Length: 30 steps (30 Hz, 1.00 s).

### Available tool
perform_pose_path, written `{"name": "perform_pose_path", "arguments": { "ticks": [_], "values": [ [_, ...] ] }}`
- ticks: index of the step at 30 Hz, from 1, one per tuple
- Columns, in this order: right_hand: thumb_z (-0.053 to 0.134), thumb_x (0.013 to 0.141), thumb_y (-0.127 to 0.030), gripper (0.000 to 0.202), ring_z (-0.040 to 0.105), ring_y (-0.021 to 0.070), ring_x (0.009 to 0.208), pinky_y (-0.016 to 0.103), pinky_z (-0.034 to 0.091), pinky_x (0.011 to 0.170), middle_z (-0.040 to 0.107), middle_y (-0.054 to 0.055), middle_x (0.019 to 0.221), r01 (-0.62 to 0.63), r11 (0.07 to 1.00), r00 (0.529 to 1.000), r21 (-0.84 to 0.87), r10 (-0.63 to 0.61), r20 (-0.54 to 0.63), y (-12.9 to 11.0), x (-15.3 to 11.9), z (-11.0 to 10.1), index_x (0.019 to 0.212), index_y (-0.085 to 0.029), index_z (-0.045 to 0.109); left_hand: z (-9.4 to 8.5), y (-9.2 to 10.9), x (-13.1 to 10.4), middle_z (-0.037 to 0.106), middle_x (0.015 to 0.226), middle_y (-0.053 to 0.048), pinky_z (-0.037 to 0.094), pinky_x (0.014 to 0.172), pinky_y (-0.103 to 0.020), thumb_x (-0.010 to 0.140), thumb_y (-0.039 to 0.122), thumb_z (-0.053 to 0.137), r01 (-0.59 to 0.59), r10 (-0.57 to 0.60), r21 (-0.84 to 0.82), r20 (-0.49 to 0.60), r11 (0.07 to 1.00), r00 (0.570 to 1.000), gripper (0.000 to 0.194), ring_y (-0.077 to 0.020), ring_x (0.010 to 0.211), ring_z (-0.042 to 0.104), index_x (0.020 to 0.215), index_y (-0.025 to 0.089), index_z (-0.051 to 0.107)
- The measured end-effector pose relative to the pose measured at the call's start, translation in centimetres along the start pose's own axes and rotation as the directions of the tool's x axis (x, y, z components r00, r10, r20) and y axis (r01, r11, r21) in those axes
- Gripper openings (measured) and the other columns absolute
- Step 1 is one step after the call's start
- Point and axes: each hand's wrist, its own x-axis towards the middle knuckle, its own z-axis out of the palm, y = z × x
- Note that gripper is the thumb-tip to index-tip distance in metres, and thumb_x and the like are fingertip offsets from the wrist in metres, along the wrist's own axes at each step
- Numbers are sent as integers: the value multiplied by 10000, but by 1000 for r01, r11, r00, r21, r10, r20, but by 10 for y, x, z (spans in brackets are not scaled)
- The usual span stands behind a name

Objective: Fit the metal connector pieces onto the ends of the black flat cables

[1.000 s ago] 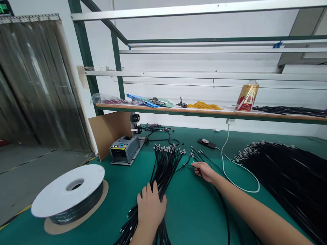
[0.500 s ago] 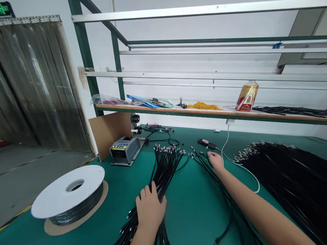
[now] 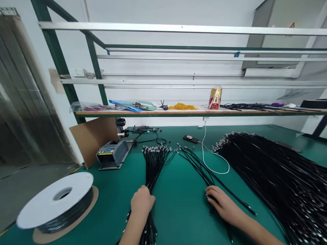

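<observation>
My left hand point(image 3: 142, 201) is closed round a thick bundle of thin black cables point(image 3: 153, 166), whose silvery connector ends fan out at the far end. To the right lies a smaller, looser group of black cables point(image 3: 195, 165). Over the near part of that group, my right hand point(image 3: 221, 204) has its fingers bent together on a black cable, with a small shiny end at the fingertips. One cable of this group lies apart, slanting past the hand to the right. The near parts of both groups are partly covered by my hands.
A large pile of black cables point(image 3: 268, 177) fills the right side. At left stand a white cable reel point(image 3: 48, 200) and a grey tape dispenser point(image 3: 112, 154). A white cord point(image 3: 217, 173) runs from a black remote-like box point(image 3: 190, 139). A shelf point(image 3: 153, 114) spans the back.
My right hand has drawn back from the far connector ends to the near part of the loose cables. The left hand has closed round the bundle. The view has swung right.
</observation>
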Motion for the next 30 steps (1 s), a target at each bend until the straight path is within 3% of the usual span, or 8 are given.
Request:
{"name": "perform_pose_path", "arguments": {
  "ticks": [4,8,14,17,20,25,28,30],
  "values": [
    [480,1007,-421,255,601,276,1211,398,553,984,589,110,1336,-10,999,1000,43,11,-28,-22,-43,-7,1133,-284,654,-7,14,4,661,1209,-103,569,875,-438,931,316,656,64,-59,-51,95,997,994,300,-246,1046,662,1187,161,640],
    [463,1019,-414,235,596,251,1220,353,545,976,575,110,1351,25,983,998,181,-13,-69,-51,-89,3,1110,-290,640,-18,20,6,619,1298,-118,553,919,-477,931,318,653,182,-148,-178,190,967,971,360,-271,1116,635,1256,168,609],
    [508,988,-442,206,665,267,1023,327,572,817,670,99,1113,-26,889,994,457,72,-83,-63,-138,21,1010,-308,663,-28,4,-15,636,1257,-100,577,862,-447,934,332,648,367,-131,-525,431,768,893,358,-257,1056,657,1255,179,605],
    [511,978,-470,242,657,270,955,331,560,756,659,102,1076,-67,836,994,544,105,-40,-64,-148,25,904,-285,648,-33,-4,-28,654,1205,-101,594,810,-421,949,324,627,465,-48,-672,540,576,840,333,-226,975,673,1237,160,605],
    [460,992,-500,299,647,241,872,322,559,726,641,103,1077,-83,777,995,623,98,10,-72,-151,30,913,-261,620,-34,-10,-46,666,1152,-87,598,762,-383,950,314,628,513,73,-794,562,328,824,300,-205,917,677,1204,156,617],
    [426,1008,-422,267,614,238,884,353,529,791,636,84,1006,-19,865,999,502,2,33,-92,-136,44,994,-261,637,-17,-14,-93,673,959,-36,561,590,-268,963,314,612,440,252,-879,390,-185,886,220,-129,703,640,1099,142,636],
    [525,944,-344,200,576,298,949,487,480,910,623,112,997,-24,887,1000,460,18,17,-89,-109,50,944,-241,696,0,-11,-117,653,861,-6,517,511,-220,974,317,598,362,274,-818,260,-447,926,202,-94,600,591,1062,139,638],
    [587,890,-312,163,542,358,1059,602,371,1032,623,135,976,-43,875,999,483,50,-1,-82,-91,50,871,-217,718,9,-8,-126,648,839,2,516,502,-213,975,301,599,333,269,-758,214,-561,939,190,-89,585,586,1062,137,639]
  ]
}}
